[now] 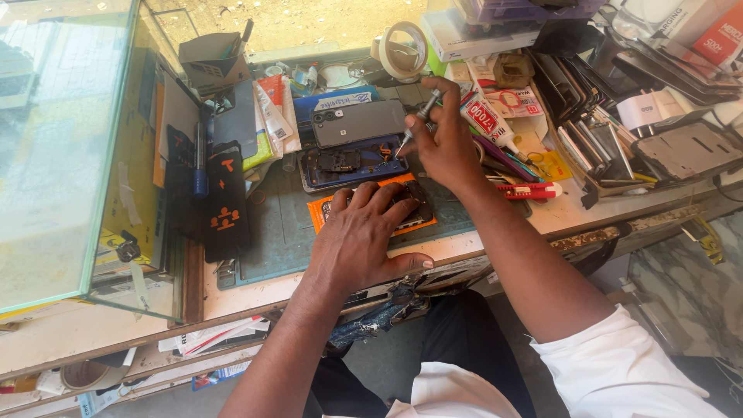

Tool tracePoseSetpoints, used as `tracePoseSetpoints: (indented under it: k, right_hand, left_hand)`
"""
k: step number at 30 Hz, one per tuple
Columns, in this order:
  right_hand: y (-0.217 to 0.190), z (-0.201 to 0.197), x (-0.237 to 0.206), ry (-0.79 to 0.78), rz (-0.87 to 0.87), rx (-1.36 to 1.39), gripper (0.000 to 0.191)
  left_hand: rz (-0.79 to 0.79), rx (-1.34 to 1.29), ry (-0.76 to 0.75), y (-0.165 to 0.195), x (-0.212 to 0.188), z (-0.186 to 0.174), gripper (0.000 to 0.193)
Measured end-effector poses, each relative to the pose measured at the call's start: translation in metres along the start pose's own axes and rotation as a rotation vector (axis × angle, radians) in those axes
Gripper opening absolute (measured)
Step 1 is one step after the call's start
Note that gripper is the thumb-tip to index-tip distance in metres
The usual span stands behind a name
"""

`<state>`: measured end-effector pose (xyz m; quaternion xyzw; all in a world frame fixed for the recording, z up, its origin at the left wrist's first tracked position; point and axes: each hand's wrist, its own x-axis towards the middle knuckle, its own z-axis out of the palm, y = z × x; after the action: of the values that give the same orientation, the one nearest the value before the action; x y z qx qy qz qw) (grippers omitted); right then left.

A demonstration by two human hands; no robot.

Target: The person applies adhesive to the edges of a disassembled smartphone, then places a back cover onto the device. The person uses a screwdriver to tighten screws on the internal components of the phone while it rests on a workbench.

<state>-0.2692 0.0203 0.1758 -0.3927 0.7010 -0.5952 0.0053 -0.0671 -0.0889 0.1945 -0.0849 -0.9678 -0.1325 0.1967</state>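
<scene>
Place: a small phone repair stall is showing here, its counter sitting open to sandy ground outside.
Bench: a grey-green rubber work mat [271,232] is covering the worn wooden counter.
Evidence: an opened blue phone body [348,164], a dark grey phone back cover [358,122] and a stack of flat dark phone screens [588,143] are lying about.
Supplies: a white tube of glue with a red label [487,124] and a cream roll of tape [402,50] are crowding the bench.
Display: a glass showcase [62,147] is standing at the left.

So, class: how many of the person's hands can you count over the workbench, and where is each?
2. The left hand presses flat on the orange-edged opened phone; the right hand holds a slim metal screwdriver.
</scene>
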Motion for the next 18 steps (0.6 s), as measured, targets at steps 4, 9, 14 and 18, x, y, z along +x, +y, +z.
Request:
tracePoseSetpoints:
  k: [4,9,14,18]
  right_hand:
    - [-0.005,0.001,-0.002,-0.005,-0.006,0.011,0.056]
    - [-0.007,0.005,-0.006,-0.046,-0.193,-0.098,0.054]
    - [-0.007,-0.004,-0.011,0.041,-0.322,-0.378,0.053]
    - [-0.004,-0.006,-0.011,0.042,-0.221,-0.291,0.053]
  left_hand:
    - [-0.004,0.027,-0.001,0.001,0.0,0.001,0.088]
    - [-0.015,0.039,-0.024,0.001,0.001,0.001,0.09]
    - [-0.015,0.04,-0.021,0.001,0.001,0.001,0.09]
    - [-0.016,0.042,-0.017,0.001,0.001,0.002,0.089]
